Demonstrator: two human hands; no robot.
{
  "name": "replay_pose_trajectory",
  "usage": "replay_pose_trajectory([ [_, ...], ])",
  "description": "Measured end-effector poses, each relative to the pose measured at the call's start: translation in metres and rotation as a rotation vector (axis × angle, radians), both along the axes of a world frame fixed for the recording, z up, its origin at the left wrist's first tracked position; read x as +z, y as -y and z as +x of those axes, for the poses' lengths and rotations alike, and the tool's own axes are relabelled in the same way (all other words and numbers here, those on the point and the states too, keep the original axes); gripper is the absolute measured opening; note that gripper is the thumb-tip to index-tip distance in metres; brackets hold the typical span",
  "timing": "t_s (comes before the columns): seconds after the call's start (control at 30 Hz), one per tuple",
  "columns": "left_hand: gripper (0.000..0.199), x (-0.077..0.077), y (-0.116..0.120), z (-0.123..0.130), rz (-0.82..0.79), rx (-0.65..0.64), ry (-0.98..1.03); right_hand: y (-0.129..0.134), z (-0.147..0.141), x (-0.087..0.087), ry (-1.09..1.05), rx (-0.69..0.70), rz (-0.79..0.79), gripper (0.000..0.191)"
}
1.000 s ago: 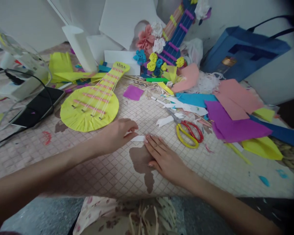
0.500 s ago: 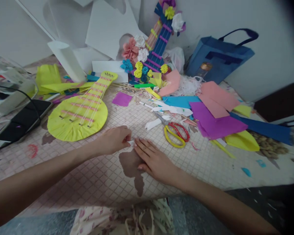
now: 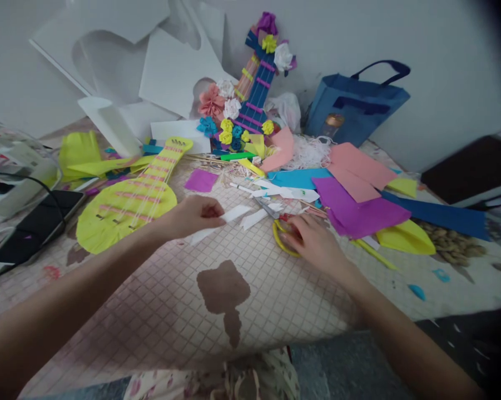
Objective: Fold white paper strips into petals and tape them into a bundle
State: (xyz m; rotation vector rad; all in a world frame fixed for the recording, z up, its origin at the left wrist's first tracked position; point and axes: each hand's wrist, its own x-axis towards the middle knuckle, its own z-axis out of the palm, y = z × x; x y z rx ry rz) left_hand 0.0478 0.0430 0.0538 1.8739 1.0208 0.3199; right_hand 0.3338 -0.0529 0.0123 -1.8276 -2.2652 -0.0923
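Counted from near to far, there are one narrow white paper strip (image 3: 236, 214), one pair of scissors with a yellow and a red handle (image 3: 277, 238), one yellow paper instrument of round body and thin neck (image 3: 127, 208), one small purple paper square (image 3: 201, 180), one dark blue instrument neck with purple bars (image 3: 256, 97), and one blue bag with handles (image 3: 354, 108). The two hands are apart. The left hand (image 3: 200, 214) has its fingers bent and is closed on the strip, which shows at both sides of the fingers, near the middle of the table. The right hand (image 3: 315, 239) bends its fingers over the scissors, at the red handle; whether it grips them firmly, I cannot tell. The table cover (image 3: 271, 300) is pale, with a diamond pattern and a brown patch (image 3: 223, 286) at the near side. Behind everything stands a plain grey wall (image 3: 329, 33).
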Motion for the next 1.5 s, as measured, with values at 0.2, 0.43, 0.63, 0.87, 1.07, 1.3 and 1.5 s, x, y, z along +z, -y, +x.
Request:
replay_pose_trajectory([
  [0.2,0.019,0.006,-0.021,0.067,-0.012,-0.038,0.052,-0.005,0.007,-0.005,0.052,-0.098,-0.073,0.024],
  [0.43,0.021,-0.017,-0.036,0.104,0.066,-0.034,-0.179,-0.005,0.012,-0.014,-0.065,-0.113,-0.099,0.025],
  [0.63,0.017,-0.031,-0.034,0.103,0.184,0.005,-0.258,-0.007,0.013,-0.015,-0.084,-0.159,-0.118,0.031],
  [0.87,0.020,-0.035,-0.026,0.111,0.236,0.037,-0.352,-0.006,0.012,-0.017,-0.121,-0.165,-0.079,0.027],
  [1.07,0.024,-0.030,-0.025,0.116,0.301,0.040,-0.460,-0.005,0.013,-0.023,-0.164,-0.140,-0.029,0.025],
  [1.3,0.023,-0.027,-0.021,0.120,0.365,-0.013,-0.523,-0.003,0.011,-0.024,-0.180,-0.157,0.002,0.020],
  [1.5,0.022,-0.025,-0.017,0.122,0.374,-0.029,-0.506,-0.003,0.013,-0.025,-0.205,-0.148,0.010,0.023],
])
